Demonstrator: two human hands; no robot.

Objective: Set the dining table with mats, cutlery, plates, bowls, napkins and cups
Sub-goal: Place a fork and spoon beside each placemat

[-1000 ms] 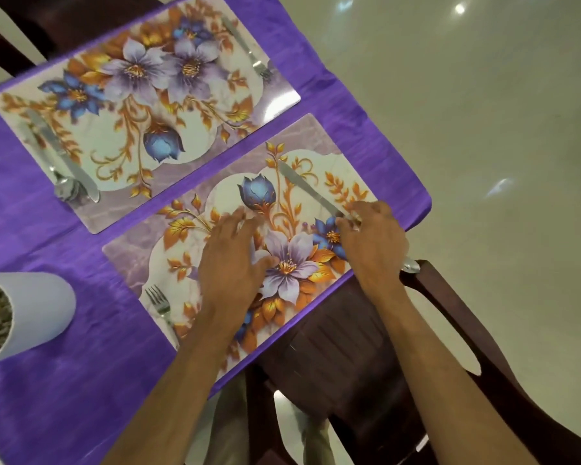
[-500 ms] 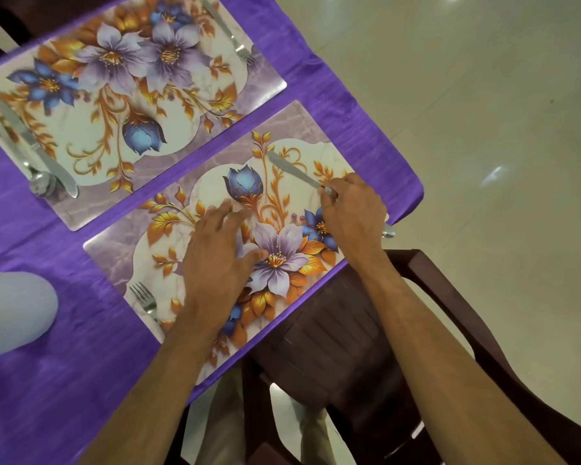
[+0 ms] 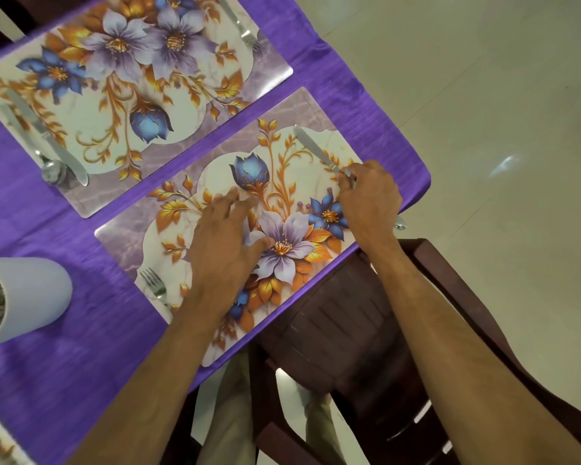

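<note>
**Knife in hand at the near place setting**

The knife (image 3: 316, 150) lies slanted on the right end of the near mat (image 3: 195, 199), its blade pointing away from us, and we hold its handle.

Going from the biggest thing down: the table wears a purple cloth (image 3: 81, 347) that reaches the edge, and a dark brown chair (image 3: 349, 337) is tucked in just under that edge, below our forearms. Two flowered mats lie side by side on the cloth, apart from each other with a strip of purple between them. The far mat (image 3: 188, 105) carries a knife (image 3: 52, 142) and spoon (image 3: 49, 169) lying close together at its left end and a fork (image 3: 242, 28) at its right end. A white pot (image 3: 31, 293) stands on the cloth at the left edge of view, well apart from the near mat.

Our left hand (image 3: 223, 250) rests flat on the middle of the near mat, fingers straight and slightly spread. Our right hand (image 3: 369, 199) sits on the mat's right end, its fingers curled and pinching the knife handle. A small rounded piece of metal (image 3: 399, 225) peeks out beyond that hand; it may be a spoon end, though we cannot tell for sure. A fork (image 3: 153, 285) lies at the near mat's left end, tines pointing away, its handle hidden under our left forearm.
</note>
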